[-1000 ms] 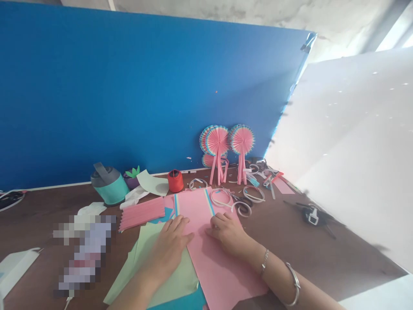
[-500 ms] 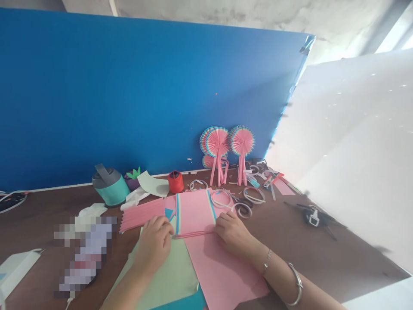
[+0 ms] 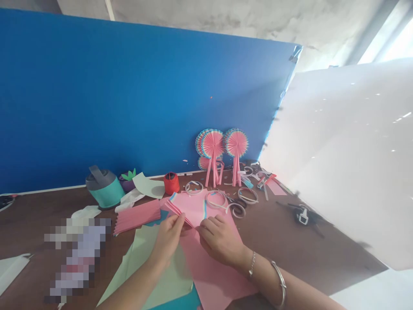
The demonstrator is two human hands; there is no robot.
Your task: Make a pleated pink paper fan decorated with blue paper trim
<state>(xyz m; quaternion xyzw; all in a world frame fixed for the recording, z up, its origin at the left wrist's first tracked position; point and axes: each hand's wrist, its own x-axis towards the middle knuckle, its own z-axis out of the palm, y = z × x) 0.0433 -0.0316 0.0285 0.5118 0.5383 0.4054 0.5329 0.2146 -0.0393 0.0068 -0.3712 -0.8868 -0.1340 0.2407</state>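
A pink folded paper point(image 3: 191, 206) with blue and cream edge stripes is lifted and tilted between my hands, its near edge showing several pleats. My left hand point(image 3: 171, 237) pinches the pleats at the left, thumb on top. Closed on the right end of the same near edge is my right hand point(image 3: 217, 237), fingers curled. Beneath lie a flat pink sheet point(image 3: 214, 275) and pale green sheets point(image 3: 164, 275). A separate pleated pink paper point(image 3: 138, 216) rests just to the left.
Finished pink paper fans point(image 3: 214, 144) stand against the blue board point(image 3: 97, 94). Behind my hands are a red spool point(image 3: 171, 183), rolled paper strips point(image 3: 248, 195) and a teal pot point(image 3: 106, 189). A black tool point(image 3: 302, 215) lies right, a pixelated item point(image 3: 82, 258) left.
The striped paper has gone from lying flat to being raised and tilted. My left hand has moved right and taken hold of its edge. The view has shifted slightly.
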